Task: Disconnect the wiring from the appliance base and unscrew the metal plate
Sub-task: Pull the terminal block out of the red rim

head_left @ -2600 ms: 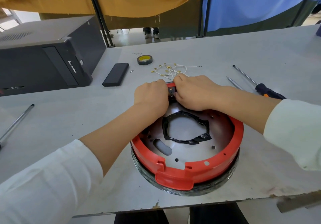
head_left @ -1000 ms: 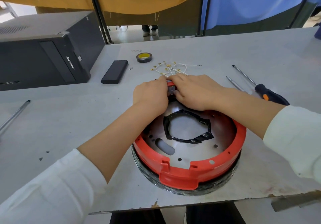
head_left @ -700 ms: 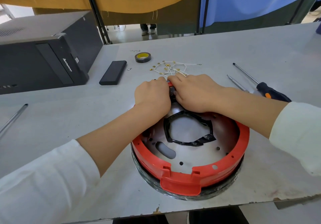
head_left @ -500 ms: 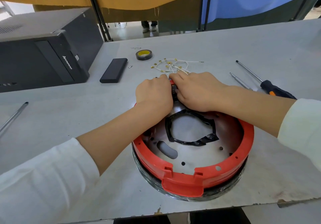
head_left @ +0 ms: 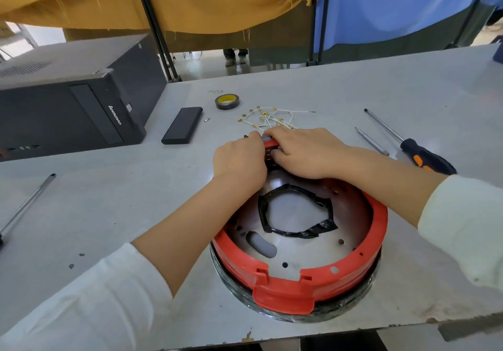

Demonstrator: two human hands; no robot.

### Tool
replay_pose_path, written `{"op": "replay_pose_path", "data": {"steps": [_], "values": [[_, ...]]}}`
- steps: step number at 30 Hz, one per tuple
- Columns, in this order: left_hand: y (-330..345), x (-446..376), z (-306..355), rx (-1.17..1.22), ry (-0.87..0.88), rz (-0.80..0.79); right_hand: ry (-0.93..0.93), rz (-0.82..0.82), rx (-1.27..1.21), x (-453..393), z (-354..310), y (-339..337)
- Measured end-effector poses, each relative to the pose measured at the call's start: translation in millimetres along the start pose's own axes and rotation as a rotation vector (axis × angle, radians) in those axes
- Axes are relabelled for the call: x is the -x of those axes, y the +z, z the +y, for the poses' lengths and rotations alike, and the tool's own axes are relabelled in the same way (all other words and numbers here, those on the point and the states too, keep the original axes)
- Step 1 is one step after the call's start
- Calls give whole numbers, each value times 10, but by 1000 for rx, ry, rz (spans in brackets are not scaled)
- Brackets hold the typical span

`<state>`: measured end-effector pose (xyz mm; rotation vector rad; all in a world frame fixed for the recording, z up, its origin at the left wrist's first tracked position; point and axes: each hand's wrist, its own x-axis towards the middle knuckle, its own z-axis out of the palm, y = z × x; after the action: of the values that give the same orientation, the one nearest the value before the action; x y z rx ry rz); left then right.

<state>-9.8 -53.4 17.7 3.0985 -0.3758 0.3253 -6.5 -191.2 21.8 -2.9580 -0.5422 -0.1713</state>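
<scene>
The red appliance base (head_left: 299, 244) lies near the front edge of the grey table (head_left: 114, 203), a round ring with a metal plate (head_left: 351, 214) inside it and a ragged loop of black tape (head_left: 296, 214) around the plate's central opening. At the far rim of the ring sits a small red and dark connector block (head_left: 270, 149), and both hands meet on it. The left hand (head_left: 239, 160) is curled, knuckles up, its fingers pressed against the block's left side; the right hand (head_left: 304, 152) is folded over the block from the right, fingertips on its top edge. Both are closed around the block, though how firmly they pinch it cannot be seen beneath the knuckles. Just beyond the fingertips lies a loose tangle of white wires with brass terminals (head_left: 269, 119), and further out past them a roll of tape with a yellow core (head_left: 227, 102). Out to the left of the left hand's fingers are a flat black rectangular box (head_left: 182, 125) and a black computer tower (head_left: 68, 105) lying on its side. To the right of the right hand lie a thin metal rod (head_left: 371, 141) and a black-handled screwdriver (head_left: 413, 146). Far left, near the table edge, lies another long metal shaft (head_left: 27, 203).
</scene>
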Motion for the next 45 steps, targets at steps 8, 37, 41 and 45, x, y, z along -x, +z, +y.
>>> {"op": "replay_pose_path", "data": {"steps": [8, 37, 41, 45], "values": [[-27, 32, -58, 127, -45, -20, 243, -202, -450, -180, -123, -219], [-134, 181, -122, 182, -44, -64, 203, -465, -138, -1075, -22, -62], [-132, 181, -118, 169, -38, -66, 185, -461, -180, -1099, -34, 63], [-131, 180, -116, 144, -33, -67, 162, -416, -254, -1133, -51, 83]]}}
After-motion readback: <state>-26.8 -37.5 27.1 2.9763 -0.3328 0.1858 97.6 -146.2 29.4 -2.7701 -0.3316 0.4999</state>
